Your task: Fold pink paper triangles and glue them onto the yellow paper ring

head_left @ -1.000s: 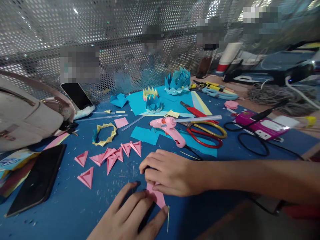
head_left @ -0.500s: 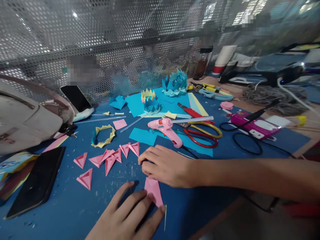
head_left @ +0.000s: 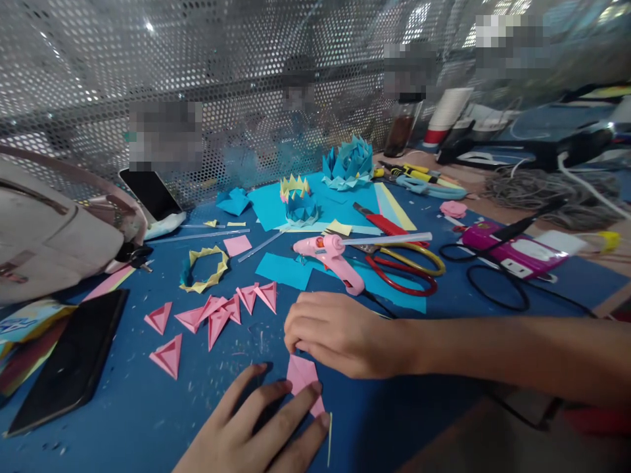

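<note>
A small folded piece of pink paper (head_left: 302, 374) lies on the blue tabletop before me. My left hand (head_left: 261, 420) is spread, its fingertips resting on the paper's lower part. Curled fingers of my right hand (head_left: 340, 332) meet the paper's upper edge; the exact grip is partly hidden. Left of the hands sit several folded pink triangles (head_left: 224, 314), some tucked together. Beyond my right hand a pink hot glue gun (head_left: 335, 256) rests with a clear glue stick in its back. A yellow-and-blue paper ring (head_left: 204, 269) lies farther left.
Red-and-yellow-handled scissors (head_left: 404, 276) and blue paper sheets (head_left: 283, 270) lie behind the glue gun. A blue paper lotus (head_left: 348, 164) stands at the back. To the left are a black phone (head_left: 69, 361) and a bag (head_left: 49, 230); a purple power strip (head_left: 513, 249) is right.
My right hand has shifted slightly right and its fingers have curled in more at the paper's upper edge. My left fingers stay spread on the paper. The view has moved a little.
</note>
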### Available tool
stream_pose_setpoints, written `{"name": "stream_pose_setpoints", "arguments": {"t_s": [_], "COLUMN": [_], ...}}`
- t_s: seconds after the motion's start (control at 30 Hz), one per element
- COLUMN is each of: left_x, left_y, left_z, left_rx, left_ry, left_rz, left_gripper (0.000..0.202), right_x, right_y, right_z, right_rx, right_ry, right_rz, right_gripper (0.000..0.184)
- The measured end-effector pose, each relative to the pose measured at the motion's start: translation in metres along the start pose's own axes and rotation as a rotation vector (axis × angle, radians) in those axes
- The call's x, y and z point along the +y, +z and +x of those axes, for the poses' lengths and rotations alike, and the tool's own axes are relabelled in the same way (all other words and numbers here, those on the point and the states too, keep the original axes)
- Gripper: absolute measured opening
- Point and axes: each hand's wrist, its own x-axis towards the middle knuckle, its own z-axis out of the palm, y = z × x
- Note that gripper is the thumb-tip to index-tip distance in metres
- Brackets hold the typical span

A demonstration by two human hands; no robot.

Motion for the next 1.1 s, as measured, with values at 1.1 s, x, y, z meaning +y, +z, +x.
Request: {"name": "stream_pose_setpoints", "arguments": {"t_s": [1.1], "left_x": [0.003], "left_y": [-0.002], "left_z": [-0.002], "left_rx": [0.022], "left_ry": [-0.182], "left_rz": [-0.003], "left_gripper": [0.036], "right_x": [0.006], "right_y": [0.004], "right_z": [-0.003], "right_rx": [0.073], "right_ry": [-0.323], "right_rz": [-0.116], "right_gripper": [0.021]}}
